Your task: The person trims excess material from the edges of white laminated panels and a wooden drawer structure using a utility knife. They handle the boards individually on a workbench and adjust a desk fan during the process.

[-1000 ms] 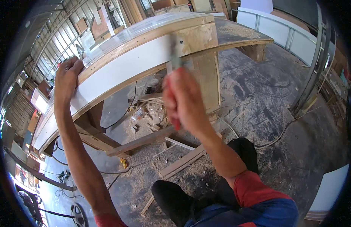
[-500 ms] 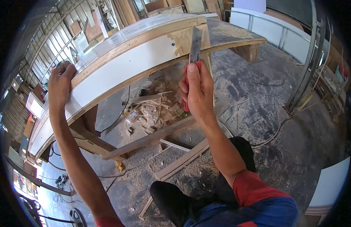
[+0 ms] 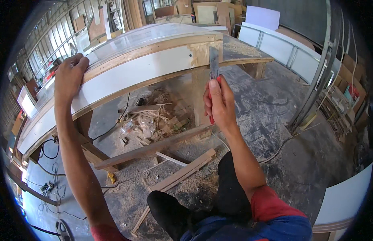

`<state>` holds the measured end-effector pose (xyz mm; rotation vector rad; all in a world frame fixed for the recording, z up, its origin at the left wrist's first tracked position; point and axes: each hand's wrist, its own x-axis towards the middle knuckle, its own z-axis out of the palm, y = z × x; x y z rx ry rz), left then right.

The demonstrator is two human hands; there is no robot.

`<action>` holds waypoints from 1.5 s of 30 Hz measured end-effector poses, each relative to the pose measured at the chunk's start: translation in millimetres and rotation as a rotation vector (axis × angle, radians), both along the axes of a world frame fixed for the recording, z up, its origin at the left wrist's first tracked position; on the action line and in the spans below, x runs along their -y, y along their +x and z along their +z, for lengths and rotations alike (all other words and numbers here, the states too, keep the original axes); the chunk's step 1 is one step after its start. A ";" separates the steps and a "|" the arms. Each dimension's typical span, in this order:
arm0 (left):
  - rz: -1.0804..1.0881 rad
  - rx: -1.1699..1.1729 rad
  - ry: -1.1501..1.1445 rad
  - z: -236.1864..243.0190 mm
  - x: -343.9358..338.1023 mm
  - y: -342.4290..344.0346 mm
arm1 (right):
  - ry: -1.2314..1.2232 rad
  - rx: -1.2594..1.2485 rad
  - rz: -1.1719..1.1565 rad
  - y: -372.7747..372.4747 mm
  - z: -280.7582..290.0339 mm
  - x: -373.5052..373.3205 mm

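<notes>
We hold the red-handled utility knife with its long grey blade (image 3: 214, 64) in the right hand (image 3: 219, 102), grip closed around the handle, thumb pressed along the spine. Since half a second ago, this hand has dropped slightly and the blade now stands upright, its tip against the bare plywood end (image 3: 204, 54) of the curved white-faced wooden panel (image 3: 130, 74). We judge the edge trim is in progress. The left hand (image 3: 69, 76) stays clamped over the panel's upper edge, fingers curled, steadying it. Below lie wood offcuts (image 3: 150, 120) and a black cable (image 3: 114, 124) on the dusty concrete floor (image 3: 275, 120).
</notes>
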<state>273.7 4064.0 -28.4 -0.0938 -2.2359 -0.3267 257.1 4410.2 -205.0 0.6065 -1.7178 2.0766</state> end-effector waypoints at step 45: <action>0.134 0.258 0.209 52.7 -10.5 41.7 | 1.568 0.429 0.930 111.3 196.3 8.1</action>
